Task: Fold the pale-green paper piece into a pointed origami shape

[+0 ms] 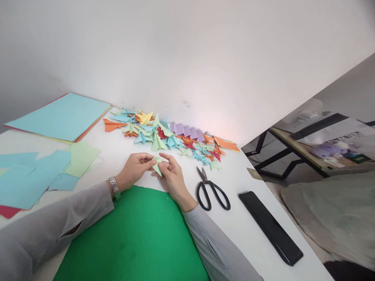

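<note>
Green paper [157,168] is over the table [224,228], just past the green sheet [134,241]. I see the left hand [139,167] pinch one edge; the right hand [174,177], fingers partly curled, holds the other, I think for steadiness. Scissors [206,181] lie apart, perhaps for leaving room.

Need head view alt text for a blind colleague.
A person's left hand and right hand hold folded pale green paper over a white table. Beyond lie colorful folded papers; scissors lie right, flat sheets left, a green surface nearest.

A white table [245,232] stands against a pale, faintly smudged wall [178,54].
</note>
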